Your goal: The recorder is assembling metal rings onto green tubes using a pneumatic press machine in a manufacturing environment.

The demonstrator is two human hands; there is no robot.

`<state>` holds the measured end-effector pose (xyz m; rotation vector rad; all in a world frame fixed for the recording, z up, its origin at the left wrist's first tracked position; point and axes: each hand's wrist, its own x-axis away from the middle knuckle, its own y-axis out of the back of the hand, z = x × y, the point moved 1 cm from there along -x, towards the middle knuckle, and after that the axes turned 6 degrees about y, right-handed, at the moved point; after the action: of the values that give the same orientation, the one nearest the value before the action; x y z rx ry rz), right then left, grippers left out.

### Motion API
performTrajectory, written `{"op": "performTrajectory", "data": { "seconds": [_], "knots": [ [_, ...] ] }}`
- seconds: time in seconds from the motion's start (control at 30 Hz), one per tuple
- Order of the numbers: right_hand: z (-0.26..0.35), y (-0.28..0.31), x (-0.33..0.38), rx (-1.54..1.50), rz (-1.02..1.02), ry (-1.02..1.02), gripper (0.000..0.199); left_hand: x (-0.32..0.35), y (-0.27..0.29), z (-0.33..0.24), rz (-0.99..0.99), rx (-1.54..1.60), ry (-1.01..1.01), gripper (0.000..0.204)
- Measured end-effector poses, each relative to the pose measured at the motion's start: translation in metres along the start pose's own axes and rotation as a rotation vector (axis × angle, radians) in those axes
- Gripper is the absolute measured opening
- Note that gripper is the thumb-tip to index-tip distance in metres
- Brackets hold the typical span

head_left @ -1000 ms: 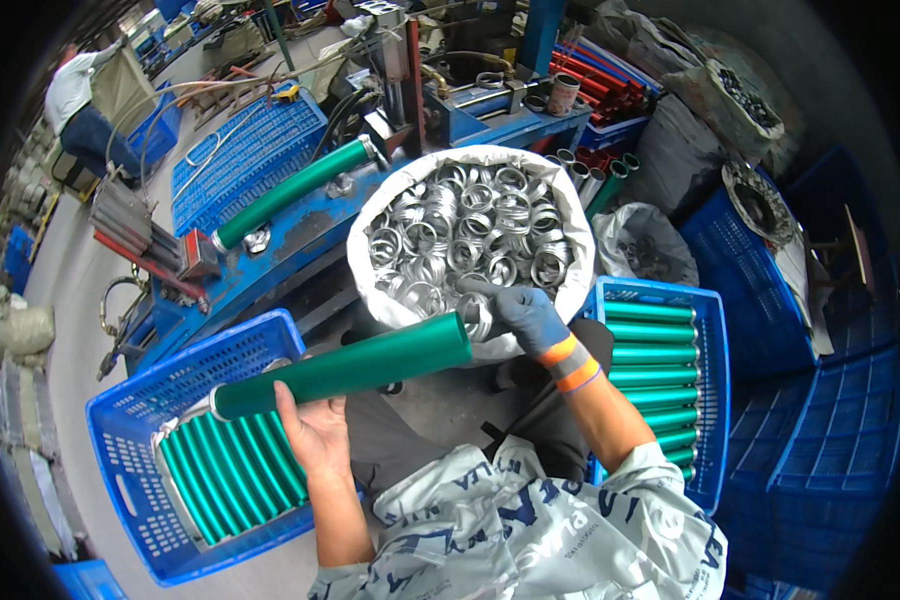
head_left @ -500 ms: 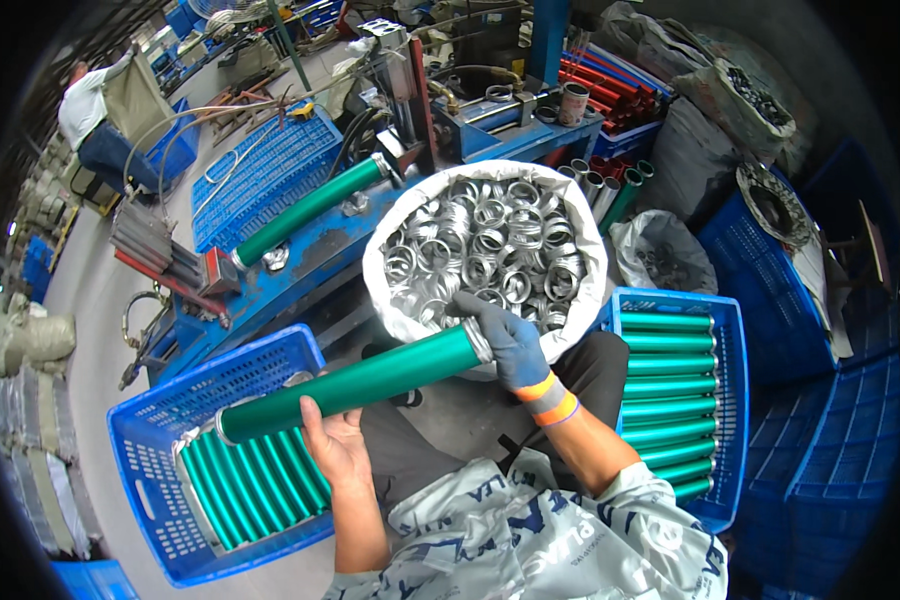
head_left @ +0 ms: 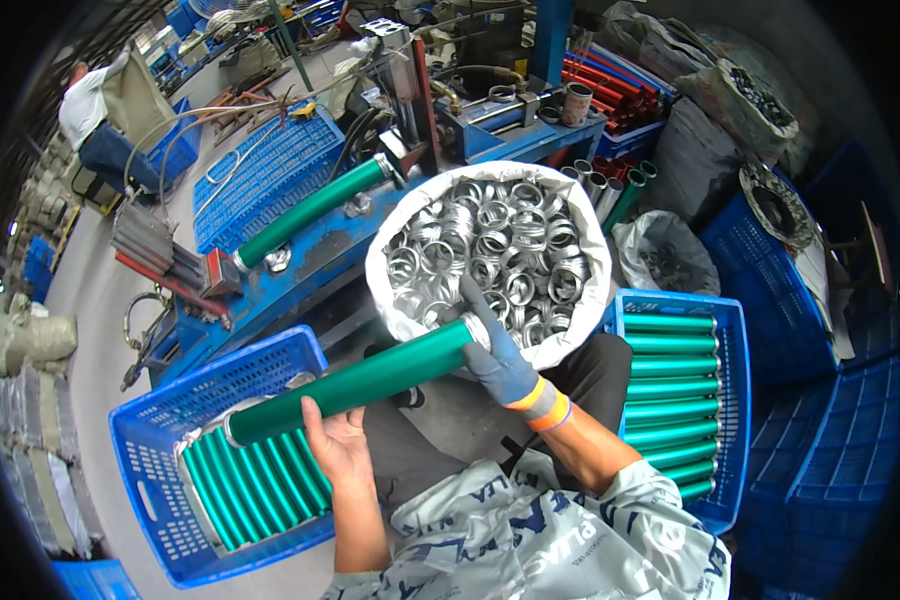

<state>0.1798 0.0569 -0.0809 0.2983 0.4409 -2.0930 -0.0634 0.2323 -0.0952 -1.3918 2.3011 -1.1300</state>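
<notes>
A green metal tube [head_left: 355,390] with a silver ring at each end slants across my lap, its right end higher. My bare left hand [head_left: 340,445] grips it from below near the middle, thumb on the near side. My right hand [head_left: 500,365], in a grey-blue glove with an orange cuff, is closed around its right end, index finger stretched up along the ring. The glove partly hides that ring. Just beyond stands a white sack [head_left: 382,270] full of loose silver rings [head_left: 492,243]. Another green tube [head_left: 315,212] lies in a blue machine bench [head_left: 335,250].
A blue crate [head_left: 135,425] of green tubes stands at my left; another blue crate [head_left: 732,400] of them is at my right. Behind are red tubes [head_left: 610,95], a smaller sack [head_left: 665,265] and stacked blue crates [head_left: 850,420]. A person [head_left: 105,120] stands far left.
My right hand has slid down around the tube's right end, its thumb now lower and index finger raised. The tube has shifted slightly, its left end moving a little right.
</notes>
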Motion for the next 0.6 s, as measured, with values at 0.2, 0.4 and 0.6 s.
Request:
{"op": "performTrajectory", "data": {
  "seconds": [0.2, 0.4, 0.6],
  "knots": [
    [0.002, -0.001, -0.005, 0.241, 0.029, 0.015, 0.11, 0.001, 0.007, -0.001, 0.009, -0.033, -0.021, 0.05],
    [-0.015, -0.002, -0.016, 0.117, 0.003, -0.03, 0.102, -0.004, 0.006, 0.002, -0.029, -0.035, -0.046, 0.049],
    [-0.015, -0.006, -0.05, 0.159, 0.028, 0.008, 0.094, -0.025, 0.014, -0.003, -0.05, -0.031, -0.038, 0.047]
  ]
}}
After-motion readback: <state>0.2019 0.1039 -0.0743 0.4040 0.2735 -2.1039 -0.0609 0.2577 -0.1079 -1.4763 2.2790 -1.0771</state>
